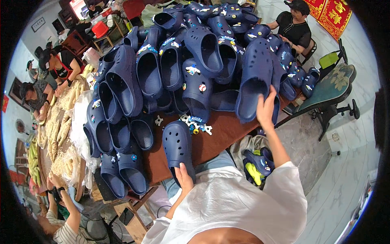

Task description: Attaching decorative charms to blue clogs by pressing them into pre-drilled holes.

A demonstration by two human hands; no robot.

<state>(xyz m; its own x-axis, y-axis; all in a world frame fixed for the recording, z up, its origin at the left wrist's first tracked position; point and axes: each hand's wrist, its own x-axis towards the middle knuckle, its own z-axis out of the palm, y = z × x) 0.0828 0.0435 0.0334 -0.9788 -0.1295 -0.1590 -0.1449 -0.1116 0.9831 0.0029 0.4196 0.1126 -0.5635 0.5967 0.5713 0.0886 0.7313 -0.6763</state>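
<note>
My left hand (185, 177) grips the open heel end of a plain navy clog (177, 140), its holed toe pointing away from me over the near table edge. Farther right, my right hand (266, 106) has hold of another navy clog (256, 65) by its heel side. That one is raised in front of the pile, and no charms show on it. Small shoe charms (196, 124) in white, blue and yellow lie on the brown tabletop (219, 140) between the two hands. Just behind them, a clog (197, 89) wears several charms, one like a baseball.
Many navy clogs (148, 73) are heaped across the table. A bag (256, 171) with clogs sits below the right edge. At right stand a green chair (331, 87) and a seated person (294, 26). People at left work around a table of corn (61, 118).
</note>
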